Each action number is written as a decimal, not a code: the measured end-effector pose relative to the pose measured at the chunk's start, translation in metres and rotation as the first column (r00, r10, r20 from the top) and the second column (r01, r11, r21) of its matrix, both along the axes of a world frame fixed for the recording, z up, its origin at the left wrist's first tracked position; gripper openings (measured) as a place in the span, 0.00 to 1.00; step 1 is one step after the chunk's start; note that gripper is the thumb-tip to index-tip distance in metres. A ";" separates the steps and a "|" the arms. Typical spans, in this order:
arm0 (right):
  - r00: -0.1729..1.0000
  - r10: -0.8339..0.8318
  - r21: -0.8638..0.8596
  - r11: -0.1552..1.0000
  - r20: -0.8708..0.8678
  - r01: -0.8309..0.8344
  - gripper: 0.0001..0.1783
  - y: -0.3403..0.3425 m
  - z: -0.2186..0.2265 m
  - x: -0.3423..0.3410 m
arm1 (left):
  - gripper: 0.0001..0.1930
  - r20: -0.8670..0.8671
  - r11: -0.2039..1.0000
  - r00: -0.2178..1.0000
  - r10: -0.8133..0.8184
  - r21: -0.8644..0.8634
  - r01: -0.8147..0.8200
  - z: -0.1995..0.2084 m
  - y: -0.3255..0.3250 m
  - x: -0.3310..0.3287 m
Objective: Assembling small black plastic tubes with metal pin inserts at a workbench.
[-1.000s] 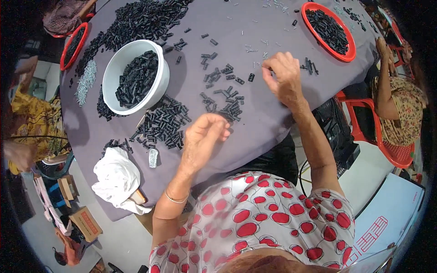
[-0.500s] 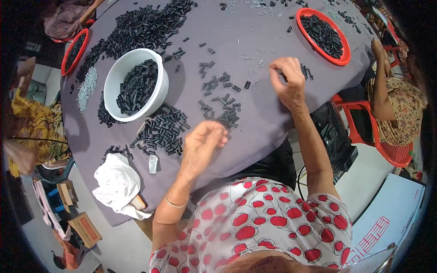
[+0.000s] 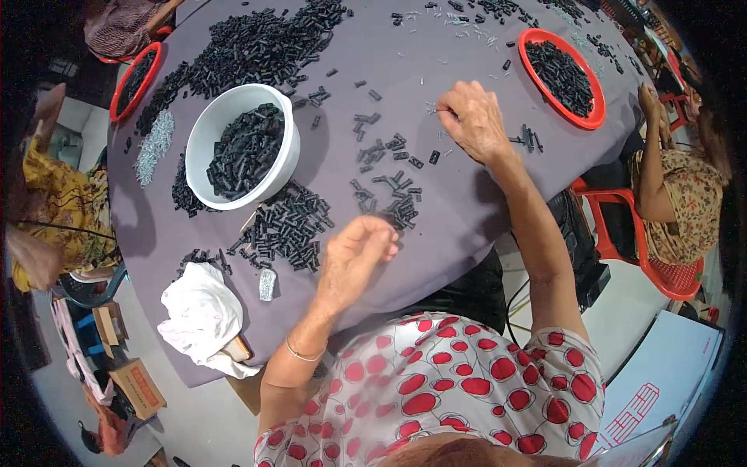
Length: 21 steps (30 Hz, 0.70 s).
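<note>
My left hand hovers near the table's front side, its thumb and fingers pinched together; whatever they hold is hidden. Just beyond it lies a loose cluster of small black plastic parts. Farther out and to the right, my right hand is palm down over the cloth. Its fingers curl down beside scattered small silver screws, and the fingertips are partly hidden. A few black parts lie to the right of that hand. Left of my left hand is a dense pile of black parts.
A white bowl full of black parts stands left of centre. Red trays of black parts sit at right and far left. A big black heap, silver pieces and a white cloth lie leftward. Other people sit on both sides.
My right hand has moved left and slightly away, and its fingers have turned down toward the screws. My left hand stays pinched in nearly the same place. The view has shifted slightly.
</note>
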State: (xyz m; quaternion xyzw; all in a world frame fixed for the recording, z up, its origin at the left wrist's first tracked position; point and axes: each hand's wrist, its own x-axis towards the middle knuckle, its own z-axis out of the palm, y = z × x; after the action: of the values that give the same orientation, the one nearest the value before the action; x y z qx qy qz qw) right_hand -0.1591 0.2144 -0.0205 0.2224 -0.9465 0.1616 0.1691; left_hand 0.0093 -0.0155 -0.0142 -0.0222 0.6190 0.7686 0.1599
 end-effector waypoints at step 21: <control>0.998 0.058 -0.030 0.998 0.002 -0.058 0.04 -0.004 0.004 0.000 | 0.07 0.027 1.000 1.000 0.003 0.023 -0.004 0.000 0.001 0.003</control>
State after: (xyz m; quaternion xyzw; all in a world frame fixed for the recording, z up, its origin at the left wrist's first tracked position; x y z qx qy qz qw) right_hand -0.1589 0.2106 -0.0164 0.2471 -0.9373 0.1809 0.1664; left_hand 0.0127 -0.0147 -0.0144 -0.0317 0.6079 0.7757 0.1669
